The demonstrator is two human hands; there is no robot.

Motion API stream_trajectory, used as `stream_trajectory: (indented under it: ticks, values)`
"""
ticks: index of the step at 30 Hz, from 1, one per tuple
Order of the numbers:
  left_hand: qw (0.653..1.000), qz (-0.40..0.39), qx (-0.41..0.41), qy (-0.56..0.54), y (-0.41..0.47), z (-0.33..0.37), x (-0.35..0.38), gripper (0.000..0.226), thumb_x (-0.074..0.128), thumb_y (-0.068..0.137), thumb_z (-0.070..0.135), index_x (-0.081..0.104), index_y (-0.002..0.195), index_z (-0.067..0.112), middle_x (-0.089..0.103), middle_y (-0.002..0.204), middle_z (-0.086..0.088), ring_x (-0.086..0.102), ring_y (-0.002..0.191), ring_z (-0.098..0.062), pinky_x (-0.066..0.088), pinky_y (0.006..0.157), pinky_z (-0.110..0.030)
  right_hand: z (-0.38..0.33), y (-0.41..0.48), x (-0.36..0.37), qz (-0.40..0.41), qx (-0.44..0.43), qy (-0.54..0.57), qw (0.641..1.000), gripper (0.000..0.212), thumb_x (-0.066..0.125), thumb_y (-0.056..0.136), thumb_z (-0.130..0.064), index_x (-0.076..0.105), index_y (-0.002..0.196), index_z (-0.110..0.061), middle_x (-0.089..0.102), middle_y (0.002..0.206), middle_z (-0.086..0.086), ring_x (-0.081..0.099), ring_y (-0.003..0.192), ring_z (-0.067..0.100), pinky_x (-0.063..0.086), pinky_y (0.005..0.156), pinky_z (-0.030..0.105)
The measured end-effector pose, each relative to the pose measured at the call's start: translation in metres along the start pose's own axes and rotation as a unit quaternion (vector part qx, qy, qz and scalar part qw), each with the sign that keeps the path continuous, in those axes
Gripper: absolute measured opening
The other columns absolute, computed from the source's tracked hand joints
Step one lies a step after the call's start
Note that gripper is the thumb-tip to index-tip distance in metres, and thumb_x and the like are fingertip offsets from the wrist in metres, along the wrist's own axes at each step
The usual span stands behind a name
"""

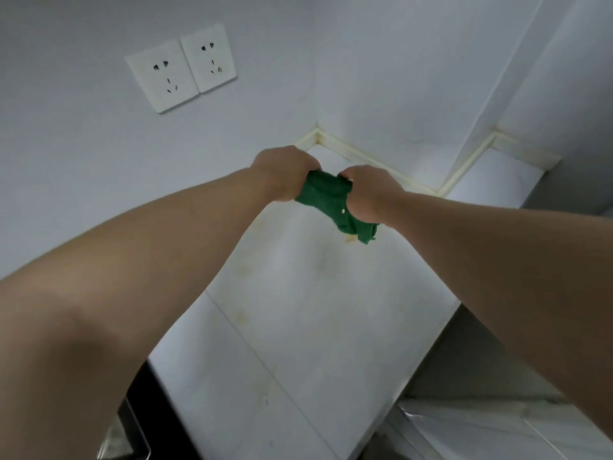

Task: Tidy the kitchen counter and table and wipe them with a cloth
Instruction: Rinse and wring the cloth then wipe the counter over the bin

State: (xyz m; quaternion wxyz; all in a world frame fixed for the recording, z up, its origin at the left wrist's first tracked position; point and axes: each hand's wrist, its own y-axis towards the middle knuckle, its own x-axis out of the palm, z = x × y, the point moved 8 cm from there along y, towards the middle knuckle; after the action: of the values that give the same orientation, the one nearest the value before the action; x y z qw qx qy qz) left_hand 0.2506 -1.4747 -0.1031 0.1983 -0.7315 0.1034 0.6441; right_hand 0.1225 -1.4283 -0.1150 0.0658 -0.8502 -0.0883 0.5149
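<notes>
Item: green cloth (326,194), bunched into a roll. Location: between left hand (285,174) and right hand (368,190). Its long axis runs hand to hand, with a loose tail hanging beneath the right wrist. Fingers (312,163) of both hands curl tight round its ends, holding nothing else. Below the fingers: white surface (298,310), faintly stained, near its far corner. Contact between tail and surface: cannot tell. Both hands equally near.

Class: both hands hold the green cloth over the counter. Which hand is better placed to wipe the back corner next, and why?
Probably the left hand: it grips the green cloth nearest the back corner of the counter; the right hand sits farther out.
</notes>
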Motion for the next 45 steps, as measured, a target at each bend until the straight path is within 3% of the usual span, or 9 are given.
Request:
stream_trajectory:
  ticks: [5,11,17,21,31,36,38,41,45]
  values:
    - [0.993,0.120,-0.012,0.000,0.061,-0.001,0.018,0.043,0.044,0.091,0.010,0.059,0.121,0.037,0.065,0.098,0.002,0.059,0.083,-0.023,0.037,0.067,-0.031,0.027,0.046,-0.003,0.109,-0.004,-0.136,0.985,0.044,0.050,0.085,-0.012,0.055,0.127,-0.025,0.063,0.094,0.001,0.054,0.078,0.022,0.047,0.074,0.036]
    - [0.988,0.090,0.120,0.034,0.103,0.060,0.105,0.032,0.044,0.100,0.021,0.058,0.126,0.033,0.064,0.120,0.008,0.063,0.103,-0.022,0.046,0.082,-0.034,0.080,0.055,0.069,0.050,-0.009,-0.296,0.954,0.036,0.050,0.087,-0.038,0.062,0.117,-0.023,0.051,0.121,0.002,0.046,0.107,0.026,0.033,0.087,0.043]
    - [0.953,0.011,0.303,-0.024,0.145,0.126,0.166,0.029,0.052,0.097,0.018,0.066,0.123,0.022,0.061,0.130,0.002,0.058,0.116,-0.021,0.049,0.096,-0.039,0.131,0.051,0.115,0.013,0.072,-0.064,0.995,0.045,0.058,0.092,-0.031,0.051,0.128,-0.005,0.053,0.123,0.011,0.062,0.089,0.026,0.047,0.068,0.030]
    - [0.934,0.019,0.357,-0.022,0.173,0.112,0.169,0.027,0.052,0.098,0.018,0.067,0.121,0.016,0.063,0.125,-0.001,0.057,0.115,-0.021,0.046,0.098,-0.037,0.126,0.071,0.126,0.040,0.073,-0.026,0.996,0.049,0.052,0.097,-0.025,0.044,0.141,-0.004,0.050,0.139,0.011,0.058,0.114,0.027,0.052,0.090,0.035]
    - [0.991,0.025,0.125,0.030,0.264,-0.007,0.160,0.043,0.032,0.097,0.037,0.062,0.127,0.028,0.061,0.130,0.005,0.059,0.117,-0.023,0.051,0.095,-0.042,0.087,0.222,0.131,-0.017,0.026,0.001,1.000,0.066,0.047,0.100,-0.023,0.018,0.156,-0.004,0.029,0.160,0.013,0.046,0.134,0.034,0.042,0.107,0.043]
    - [0.999,0.033,-0.022,-0.033,0.294,-0.055,0.162,0.032,0.042,0.103,0.026,0.065,0.126,0.020,0.063,0.127,0.001,0.059,0.112,-0.022,0.048,0.098,-0.035,0.067,0.282,0.125,-0.063,0.011,-0.063,0.996,0.076,0.047,0.102,-0.024,0.001,0.158,-0.003,0.015,0.165,0.013,0.030,0.146,0.032,0.029,0.115,0.039]
    - [0.998,0.042,-0.034,-0.031,0.294,-0.057,0.158,0.032,0.040,0.104,0.023,0.066,0.122,0.016,0.064,0.122,-0.001,0.060,0.109,-0.021,0.050,0.093,-0.033,0.064,0.296,0.124,-0.079,-0.006,-0.098,0.992,0.073,0.044,0.103,-0.020,0.000,0.157,0.001,0.016,0.164,0.017,0.027,0.148,0.031,0.027,0.117,0.040]
    - [0.990,0.051,-0.128,-0.023,0.290,-0.073,0.159,0.023,0.042,0.101,0.022,0.064,0.096,0.017,0.063,0.090,0.002,0.056,0.075,-0.011,0.045,0.062,-0.020,0.064,0.307,0.122,-0.079,-0.043,-0.153,0.984,0.061,0.037,0.105,-0.015,0.008,0.156,0.003,0.029,0.158,0.023,0.037,0.141,0.035,0.034,0.112,0.041]
    - [0.993,0.010,-0.115,-0.017,0.266,-0.070,0.157,0.020,0.040,0.102,0.017,0.059,0.096,0.018,0.061,0.101,-0.006,0.056,0.094,-0.021,0.046,0.082,-0.030,0.070,0.299,0.124,-0.105,-0.085,-0.160,0.978,0.056,0.039,0.104,-0.010,0.018,0.156,-0.008,0.044,0.146,0.022,0.050,0.127,0.037,0.041,0.100,0.039]
